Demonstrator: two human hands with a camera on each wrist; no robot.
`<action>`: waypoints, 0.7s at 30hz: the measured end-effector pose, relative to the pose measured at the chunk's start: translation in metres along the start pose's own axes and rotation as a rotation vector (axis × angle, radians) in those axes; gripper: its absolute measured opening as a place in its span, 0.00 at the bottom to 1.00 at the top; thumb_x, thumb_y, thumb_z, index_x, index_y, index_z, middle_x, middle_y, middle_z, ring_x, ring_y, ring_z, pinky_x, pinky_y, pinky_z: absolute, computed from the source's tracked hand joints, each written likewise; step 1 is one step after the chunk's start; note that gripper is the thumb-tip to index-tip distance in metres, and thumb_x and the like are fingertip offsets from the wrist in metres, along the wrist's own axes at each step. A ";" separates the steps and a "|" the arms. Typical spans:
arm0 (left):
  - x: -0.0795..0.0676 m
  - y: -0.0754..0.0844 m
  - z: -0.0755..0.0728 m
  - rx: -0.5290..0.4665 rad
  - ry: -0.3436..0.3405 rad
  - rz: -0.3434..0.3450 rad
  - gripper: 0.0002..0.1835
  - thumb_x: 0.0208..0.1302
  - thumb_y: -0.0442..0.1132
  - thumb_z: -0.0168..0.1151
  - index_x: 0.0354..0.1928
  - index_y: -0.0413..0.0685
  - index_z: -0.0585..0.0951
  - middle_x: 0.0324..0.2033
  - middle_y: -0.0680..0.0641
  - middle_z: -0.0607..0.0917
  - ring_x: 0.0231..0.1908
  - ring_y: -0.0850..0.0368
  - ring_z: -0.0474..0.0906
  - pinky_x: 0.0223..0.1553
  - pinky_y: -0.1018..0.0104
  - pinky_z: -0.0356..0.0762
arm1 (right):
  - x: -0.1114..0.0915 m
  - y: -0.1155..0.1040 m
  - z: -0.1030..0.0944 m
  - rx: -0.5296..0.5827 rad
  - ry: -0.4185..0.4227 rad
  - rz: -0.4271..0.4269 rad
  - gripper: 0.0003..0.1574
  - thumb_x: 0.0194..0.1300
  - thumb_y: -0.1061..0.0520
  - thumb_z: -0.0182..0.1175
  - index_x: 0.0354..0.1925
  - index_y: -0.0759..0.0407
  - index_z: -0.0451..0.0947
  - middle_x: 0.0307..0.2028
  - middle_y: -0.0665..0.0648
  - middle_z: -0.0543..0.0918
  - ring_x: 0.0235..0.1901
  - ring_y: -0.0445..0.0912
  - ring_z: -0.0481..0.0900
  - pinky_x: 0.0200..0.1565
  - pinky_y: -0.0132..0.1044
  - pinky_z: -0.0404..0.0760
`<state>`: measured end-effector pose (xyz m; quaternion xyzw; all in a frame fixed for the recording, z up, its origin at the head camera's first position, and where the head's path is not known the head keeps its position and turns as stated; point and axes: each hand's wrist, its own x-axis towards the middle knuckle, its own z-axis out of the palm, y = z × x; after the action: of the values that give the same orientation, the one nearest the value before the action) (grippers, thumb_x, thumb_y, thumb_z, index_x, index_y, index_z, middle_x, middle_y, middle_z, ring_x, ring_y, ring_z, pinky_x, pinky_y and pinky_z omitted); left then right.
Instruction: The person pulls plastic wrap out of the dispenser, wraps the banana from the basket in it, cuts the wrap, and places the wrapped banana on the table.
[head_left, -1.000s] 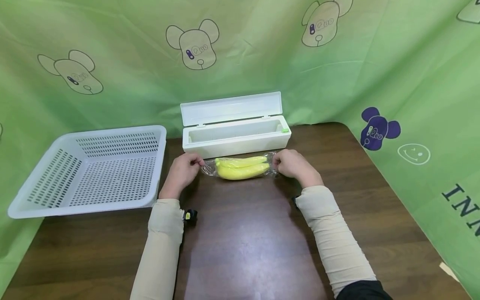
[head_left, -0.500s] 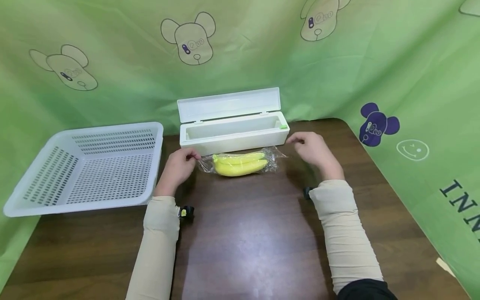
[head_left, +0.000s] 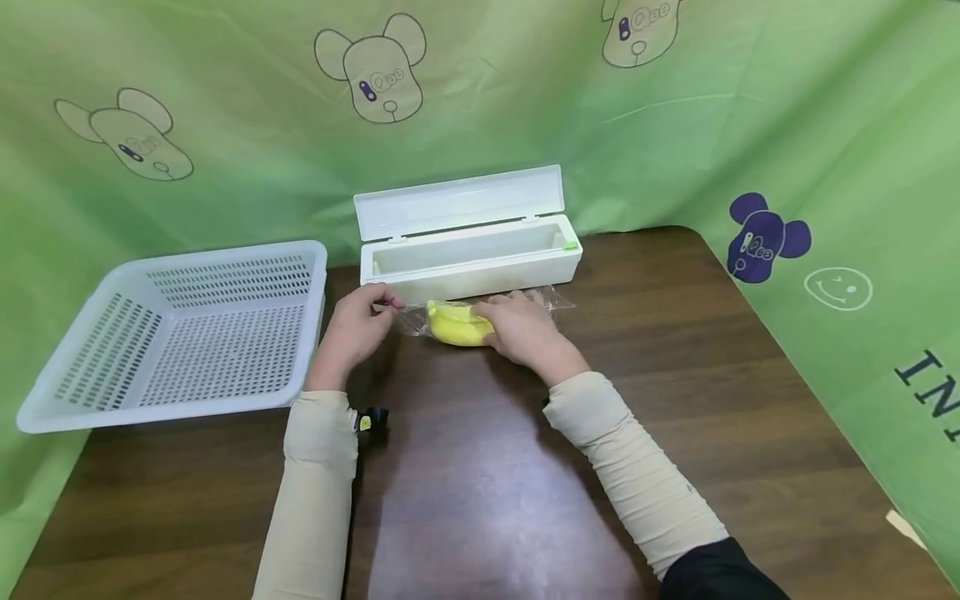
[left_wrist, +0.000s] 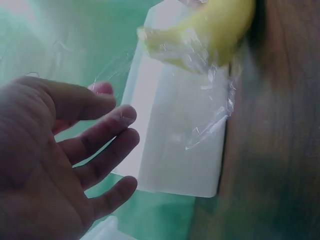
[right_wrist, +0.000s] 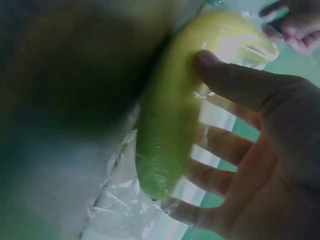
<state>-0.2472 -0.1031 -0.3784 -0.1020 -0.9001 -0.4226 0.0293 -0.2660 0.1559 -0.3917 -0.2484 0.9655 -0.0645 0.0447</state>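
Yellow bananas (head_left: 453,325) lie wrapped in clear cling film (head_left: 561,299) before the long white box, in the head view. My left hand (head_left: 358,327) pinches the film's left end between thumb and index finger; in the left wrist view a thin strand of film (left_wrist: 116,69) runs from those fingertips, the other fingers spread. My right hand (head_left: 525,330) grips the bananas from above, covering their right part. In the right wrist view its thumb (right_wrist: 235,80) presses on the near side of the bananas (right_wrist: 170,125) and the fingers reach round the far side.
A white film box (head_left: 480,277) with raised lid (head_left: 461,202) and a small green piece (head_left: 570,246) at its right end stands right behind the bananas. At left sits a pale slotted basket (head_left: 225,350). Green printed cloth (head_left: 525,100) hangs behind the brown table (head_left: 480,500).
My right hand let go of the film's right end, lifted away to the right, then came back left onto the bananas. The left hand keeps its pinch on the left end.
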 end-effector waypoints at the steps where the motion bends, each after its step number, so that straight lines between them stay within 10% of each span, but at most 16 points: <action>1: -0.001 0.001 0.000 0.000 -0.018 0.008 0.07 0.68 0.30 0.58 0.41 0.43 0.84 0.45 0.44 0.84 0.49 0.47 0.76 0.53 0.50 0.73 | 0.000 -0.001 0.002 -0.020 0.010 0.003 0.30 0.67 0.51 0.68 0.66 0.48 0.76 0.62 0.56 0.78 0.57 0.60 0.73 0.58 0.58 0.65; 8: 0.001 0.004 0.002 0.015 -0.154 0.060 0.05 0.68 0.31 0.59 0.39 0.44 0.84 0.45 0.46 0.82 0.51 0.48 0.76 0.57 0.49 0.72 | 0.001 -0.007 0.004 -0.044 0.029 0.030 0.30 0.66 0.50 0.68 0.66 0.46 0.76 0.58 0.57 0.81 0.51 0.59 0.73 0.56 0.59 0.65; 21: 0.003 0.016 0.022 0.123 -0.193 0.079 0.11 0.73 0.35 0.58 0.49 0.41 0.86 0.49 0.43 0.86 0.51 0.48 0.80 0.57 0.51 0.75 | -0.001 -0.007 0.002 -0.011 0.022 0.046 0.34 0.67 0.45 0.68 0.68 0.46 0.74 0.58 0.58 0.79 0.54 0.59 0.71 0.52 0.55 0.70</action>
<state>-0.2461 -0.0757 -0.3794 -0.1756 -0.9183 -0.3531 -0.0348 -0.2615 0.1503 -0.3930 -0.2258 0.9717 -0.0607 0.0341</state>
